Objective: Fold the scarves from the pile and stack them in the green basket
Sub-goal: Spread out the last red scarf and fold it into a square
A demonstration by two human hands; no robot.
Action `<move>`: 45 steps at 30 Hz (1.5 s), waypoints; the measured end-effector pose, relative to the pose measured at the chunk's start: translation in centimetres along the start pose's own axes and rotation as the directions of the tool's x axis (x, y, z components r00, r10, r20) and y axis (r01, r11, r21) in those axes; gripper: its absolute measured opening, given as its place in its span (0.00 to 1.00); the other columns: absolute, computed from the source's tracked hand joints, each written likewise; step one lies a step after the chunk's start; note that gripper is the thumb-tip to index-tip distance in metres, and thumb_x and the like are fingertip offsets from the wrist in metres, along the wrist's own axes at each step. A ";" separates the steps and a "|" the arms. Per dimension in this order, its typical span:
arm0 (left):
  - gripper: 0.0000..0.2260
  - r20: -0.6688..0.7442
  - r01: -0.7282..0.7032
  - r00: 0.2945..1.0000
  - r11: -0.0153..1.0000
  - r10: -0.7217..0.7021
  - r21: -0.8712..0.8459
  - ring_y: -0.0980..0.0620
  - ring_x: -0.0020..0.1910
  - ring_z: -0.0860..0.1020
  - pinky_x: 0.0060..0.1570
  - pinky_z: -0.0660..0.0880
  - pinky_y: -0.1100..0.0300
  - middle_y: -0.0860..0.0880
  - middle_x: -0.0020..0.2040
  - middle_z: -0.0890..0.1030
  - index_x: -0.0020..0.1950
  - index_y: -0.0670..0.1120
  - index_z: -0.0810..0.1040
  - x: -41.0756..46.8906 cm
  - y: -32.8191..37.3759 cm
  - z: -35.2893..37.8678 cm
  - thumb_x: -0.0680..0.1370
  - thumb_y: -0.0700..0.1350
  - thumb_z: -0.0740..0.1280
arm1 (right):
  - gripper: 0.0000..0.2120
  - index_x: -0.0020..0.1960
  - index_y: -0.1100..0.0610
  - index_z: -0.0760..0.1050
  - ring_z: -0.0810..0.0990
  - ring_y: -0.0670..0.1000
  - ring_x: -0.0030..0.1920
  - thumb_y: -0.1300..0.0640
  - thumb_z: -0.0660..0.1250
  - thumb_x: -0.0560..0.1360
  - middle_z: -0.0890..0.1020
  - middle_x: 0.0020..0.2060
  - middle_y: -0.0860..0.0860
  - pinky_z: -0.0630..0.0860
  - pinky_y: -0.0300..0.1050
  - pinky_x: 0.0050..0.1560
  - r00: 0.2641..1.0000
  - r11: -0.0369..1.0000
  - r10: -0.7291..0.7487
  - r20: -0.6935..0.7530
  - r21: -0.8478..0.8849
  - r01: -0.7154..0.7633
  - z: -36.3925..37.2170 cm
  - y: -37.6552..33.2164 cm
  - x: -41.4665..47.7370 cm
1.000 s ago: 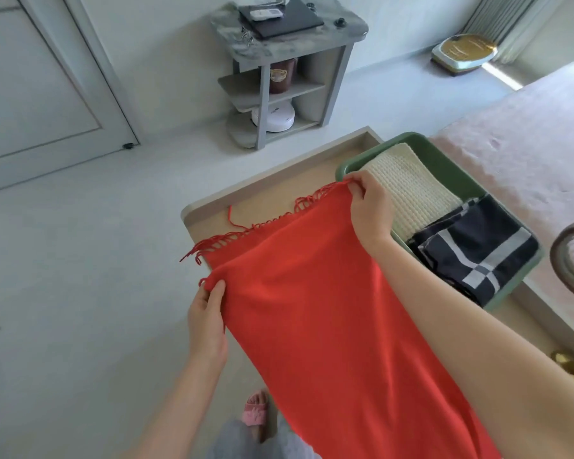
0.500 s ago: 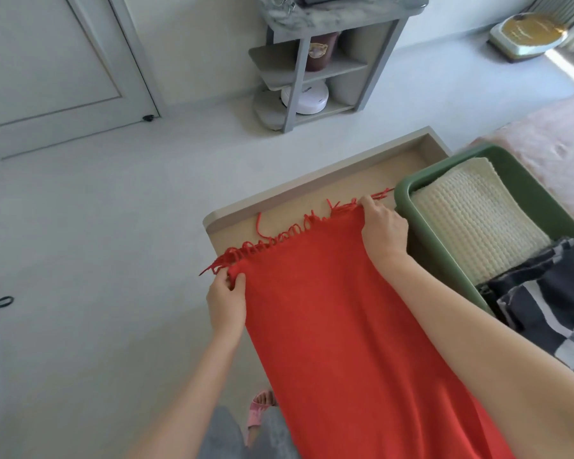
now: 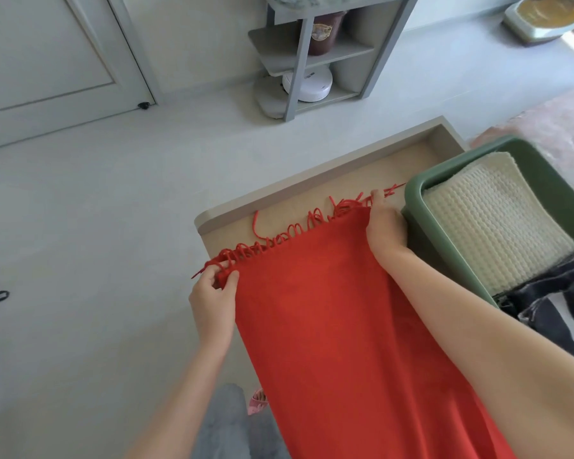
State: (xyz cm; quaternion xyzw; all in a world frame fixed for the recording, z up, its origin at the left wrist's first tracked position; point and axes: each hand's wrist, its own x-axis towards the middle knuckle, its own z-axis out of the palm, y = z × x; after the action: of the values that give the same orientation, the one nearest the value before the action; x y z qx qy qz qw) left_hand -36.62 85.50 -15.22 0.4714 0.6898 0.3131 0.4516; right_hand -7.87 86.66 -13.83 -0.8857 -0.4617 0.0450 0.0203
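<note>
A red fringed scarf lies stretched lengthwise over a low beige table, its fringed end near the far edge. My left hand pinches the scarf's near-left corner at the fringe. My right hand grips the far-right corner, right beside the green basket. Inside the basket lie a folded cream waffle-knit scarf and a dark navy checked scarf. The scarf's near end runs out of view below.
A grey shelf unit with a brown jar and a white round device stands by the far wall. A door is at the left. A pink bed cover lies right of the basket. My leg and a pink slipper show below.
Both hands have lowered the scarf's fringed end onto the table, and the fabric is spread flatter. The view has shifted down and left, so the basket sits farther right.
</note>
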 end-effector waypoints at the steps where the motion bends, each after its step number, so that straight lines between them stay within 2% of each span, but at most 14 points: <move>1: 0.07 -0.011 -0.007 1.000 1.000 0.007 0.008 0.63 0.45 0.78 0.49 0.72 0.68 0.53 0.49 0.82 0.55 0.47 0.81 0.0 -0.1 0.0 0.77 0.42 0.70 | 0.16 0.61 0.63 0.68 0.78 0.62 0.43 0.74 0.56 0.75 0.79 0.43 0.62 0.68 0.49 0.35 1.000 1.000 -0.002 0.011 -0.021 0.002 0.1 -0.1 0.3; 5: 0.06 -0.029 -0.076 0.997 0.996 0.078 0.056 0.64 0.43 0.77 0.43 0.68 0.77 0.55 0.45 0.80 0.51 0.46 0.79 0.1 -0.3 0.1 0.75 0.40 0.71 | 0.15 0.60 0.64 0.68 0.77 0.63 0.51 0.74 0.54 0.76 0.78 0.52 0.62 0.72 0.53 0.42 0.998 0.995 -0.037 0.046 -0.096 0.041 0.4 -0.5 0.8; 8: 0.11 -0.048 -0.120 0.991 0.990 0.124 0.076 0.59 0.40 0.75 0.45 0.72 0.68 0.53 0.44 0.77 0.52 0.46 0.75 0.3 -0.6 0.3 0.73 0.38 0.73 | 0.15 0.60 0.65 0.67 0.75 0.62 0.54 0.73 0.53 0.76 0.75 0.56 0.62 0.72 0.53 0.48 0.998 0.991 -0.045 0.044 -0.126 0.050 0.8 -0.5 0.8; 11: 0.21 -0.092 -0.126 0.987 0.988 0.134 0.086 0.56 0.39 0.73 0.40 0.68 0.72 0.49 0.47 0.74 0.58 0.43 0.70 0.5 -0.9 0.3 0.70 0.39 0.75 | 0.20 0.66 0.65 0.64 0.71 0.62 0.58 0.73 0.55 0.75 0.71 0.60 0.63 0.70 0.54 0.58 0.996 0.991 -0.078 -0.030 -0.107 0.075 1.4 -0.3 0.5; 13: 0.24 -0.118 -0.133 0.983 0.988 0.142 0.075 0.51 0.40 0.73 0.41 0.68 0.67 0.48 0.47 0.72 0.58 0.42 0.68 0.6 -1.2 0.2 0.69 0.39 0.77 | 0.23 0.68 0.66 0.65 0.70 0.63 0.62 0.72 0.59 0.73 0.71 0.63 0.63 0.68 0.55 0.62 0.987 0.993 -0.115 -0.113 -0.001 0.116 1.5 -0.7 -0.7; 15: 0.21 -0.129 -0.185 0.972 0.978 0.196 0.092 0.51 0.40 0.71 0.43 0.70 0.64 0.47 0.46 0.71 0.56 0.42 0.69 0.4 -1.3 0.0 0.69 0.38 0.76 | 0.23 0.67 0.65 0.68 0.71 0.63 0.64 0.70 0.64 0.71 0.72 0.64 0.63 0.68 0.56 0.63 0.967 0.975 -0.182 -0.177 0.095 0.200 1.6 -1.7 -3.2; 17: 0.15 -0.077 -0.352 0.925 0.916 0.371 0.191 0.53 0.42 0.70 0.47 0.70 0.63 0.48 0.46 0.71 0.52 0.42 0.72 -0.2 -1.6 -0.2 0.71 0.36 0.74 | 0.23 0.67 0.64 0.70 0.71 0.62 0.65 0.66 0.65 0.72 0.72 0.66 0.61 0.68 0.55 0.65 0.956 0.949 -0.244 -0.164 0.161 0.270 2.1 -2.7 -7.1; 19: 0.09 0.054 -0.537 0.837 0.796 0.545 0.281 0.53 0.47 0.71 0.52 0.69 0.62 0.48 0.46 0.74 0.49 0.43 0.77 -1.0 -2.1 -0.2 0.73 0.34 0.72 | 0.23 0.70 0.61 0.68 0.68 0.59 0.69 0.59 0.61 0.76 0.69 0.70 0.58 0.65 0.53 0.68 0.948 0.930 -0.304 -0.097 0.186 0.318 2.8 -3.3 -11.6; 22: 0.11 0.314 -0.719 0.694 0.615 0.648 0.323 0.50 0.63 0.72 0.66 0.66 0.54 0.48 0.59 0.77 0.59 0.44 0.79 -2.2 -3.1 0.6 0.77 0.37 0.67 | 0.26 0.76 0.57 0.59 0.57 0.53 0.75 0.49 0.54 0.80 0.59 0.76 0.54 0.54 0.50 0.73 0.948 0.938 -0.318 -0.012 0.141 0.316 3.9 -2.5 -16.4; 24: 0.19 0.488 -0.779 0.626 0.514 0.608 0.359 0.49 0.75 0.61 0.74 0.55 0.52 0.47 0.72 0.69 0.71 0.45 0.71 -3.1 -3.9 1.6 0.80 0.46 0.60 | 0.28 0.78 0.55 0.53 0.51 0.53 0.77 0.46 0.50 0.81 0.54 0.77 0.53 0.49 0.50 0.75 0.966 0.961 -0.257 0.027 0.110 0.253 4.4 -1.1 -18.4; 26: 0.25 0.599 -0.792 0.609 0.427 0.520 0.436 0.49 0.77 0.52 0.75 0.46 0.51 0.46 0.78 0.59 0.77 0.47 0.61 -3.8 -4.7 2.2 0.81 0.53 0.54 | 0.30 0.79 0.54 0.48 0.47 0.52 0.78 0.42 0.46 0.81 0.50 0.78 0.52 0.45 0.50 0.75 0.980 0.981 -0.182 0.074 0.081 0.176 4.7 0.8 -19.7; 30: 0.28 0.645 -0.778 0.625 0.283 0.439 0.561 0.47 0.77 0.53 0.74 0.46 0.47 0.44 0.78 0.57 0.78 0.46 0.57 -4.3 -5.6 2.7 0.80 0.56 0.49 | 0.32 0.79 0.51 0.45 0.44 0.54 0.77 0.36 0.38 0.80 0.47 0.78 0.52 0.42 0.50 0.75 0.983 0.995 -0.095 0.157 -0.009 0.098 5.1 4.4 -22.0; 37: 0.29 0.669 -0.772 0.631 0.228 0.393 0.593 0.45 0.77 0.51 0.74 0.43 0.46 0.43 0.78 0.56 0.78 0.45 0.57 -4.7 -6.0 2.5 0.82 0.59 0.40 | 0.31 0.79 0.49 0.45 0.43 0.53 0.77 0.35 0.38 0.80 0.48 0.78 0.51 0.42 0.53 0.74 0.976 0.997 -0.068 0.208 -0.022 0.074 5.1 6.0 -23.2; 45: 0.30 0.719 -0.809 0.585 0.216 0.376 0.546 0.42 0.77 0.52 0.74 0.47 0.42 0.41 0.78 0.55 0.78 0.46 0.54 -8.3 -7.0 2.7 0.81 0.62 0.41 | 0.32 0.79 0.48 0.46 0.44 0.54 0.78 0.34 0.40 0.80 0.48 0.78 0.50 0.44 0.59 0.73 0.972 0.999 -0.016 0.233 -0.030 0.024 4.8 8.6 -27.3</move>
State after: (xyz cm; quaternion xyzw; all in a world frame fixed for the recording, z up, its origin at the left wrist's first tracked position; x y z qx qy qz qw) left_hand -35.52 75.28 -19.53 0.9145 0.3789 -0.0265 0.1392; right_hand -16.90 59.32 -17.64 -0.8699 -0.4703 0.1406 -0.0479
